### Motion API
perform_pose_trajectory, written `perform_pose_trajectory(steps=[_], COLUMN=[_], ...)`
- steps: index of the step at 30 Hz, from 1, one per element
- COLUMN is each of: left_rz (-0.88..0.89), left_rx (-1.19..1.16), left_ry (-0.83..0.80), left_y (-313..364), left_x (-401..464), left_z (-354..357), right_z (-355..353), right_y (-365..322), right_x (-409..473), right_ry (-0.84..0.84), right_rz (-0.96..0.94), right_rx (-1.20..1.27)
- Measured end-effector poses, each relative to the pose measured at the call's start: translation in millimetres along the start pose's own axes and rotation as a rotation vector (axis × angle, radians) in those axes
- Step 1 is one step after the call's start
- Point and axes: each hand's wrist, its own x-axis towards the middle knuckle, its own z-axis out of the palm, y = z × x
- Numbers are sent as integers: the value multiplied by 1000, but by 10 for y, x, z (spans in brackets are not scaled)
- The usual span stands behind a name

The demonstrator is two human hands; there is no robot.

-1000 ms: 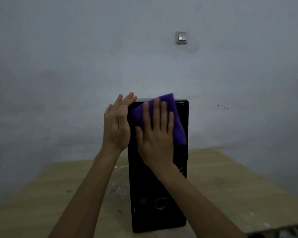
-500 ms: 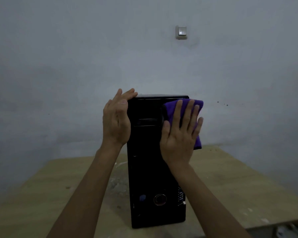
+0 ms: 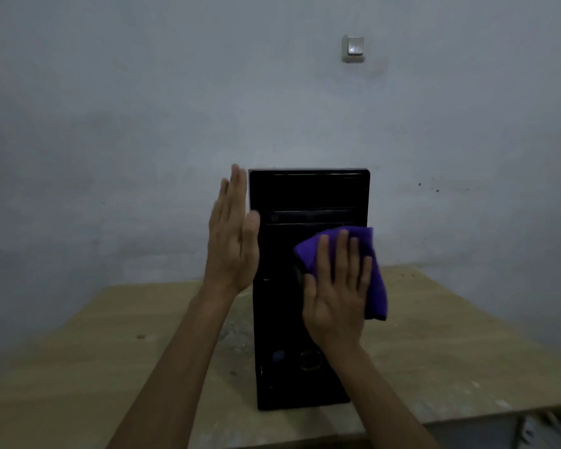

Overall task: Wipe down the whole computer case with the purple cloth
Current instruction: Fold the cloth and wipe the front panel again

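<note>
A black computer case [image 3: 292,196] stands upright on the wooden table [image 3: 450,335], its front panel facing me. My right hand [image 3: 337,296] lies flat with straight fingers on the purple cloth [image 3: 374,280], pressing it against the middle of the front panel at its right edge; part of the cloth hangs past that edge. My left hand [image 3: 232,234] is flat against the case's left side near the top, fingers straight and pointing up, thumb resting on the front edge.
A pale wall stands close behind the table, with a light switch [image 3: 353,48] high on it. The table's front edge runs near the bottom right, where some pale items [image 3: 544,429] show below it.
My right hand has slid the purple cloth from the top of the front panel down to its middle right. My left hand has straightened up along the case's left side.
</note>
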Motion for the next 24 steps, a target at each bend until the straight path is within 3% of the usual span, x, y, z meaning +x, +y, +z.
perform_pose_trajectory(steps=[4, 7, 13, 17, 24], left_rz=[-140, -209, -521, -553, -558], left_rx=[-127, -179, -425, -445, -382], left_ry=[-67, -63, 44, -26, -95], left_y=[-352, -454, -505, -450, -327], left_x=[-652, -965, -1439, -1761, -1838], left_z=[165, 279, 372, 534, 583], right_z=[-18, 21, 132, 42, -69], right_y=[102, -90, -471, -235, 328], right_x=[-26, -57, -497, -519, -654], right_ry=[16, 20, -136, -189, -136], right_rz=[198, 232, -232, -353, -44], right_rx=[45, 53, 32, 18, 79])
